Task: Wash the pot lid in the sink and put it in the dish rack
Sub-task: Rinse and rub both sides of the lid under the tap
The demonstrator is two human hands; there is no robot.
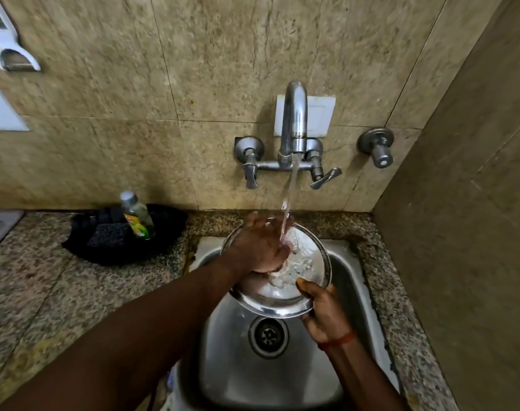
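Note:
A round steel pot lid (309,253) is held over the steel sink (241,366), under running water from the tap (294,123). My right hand (324,310) grips the lid's near right rim, thumb on top. My left hand (261,247) lies flat on the lid's upper face, in the stream, fingers bent against the wet surface. Whether it holds a scrubber is hidden. No dish rack is in view.
A black tray (163,247) on the granite counter (45,292) left of the sink holds a dark scrub sponge (109,234) and a small dish-soap bottle (137,216). Tap handles (324,176) stick out from the tiled wall. A side wall stands close on the right.

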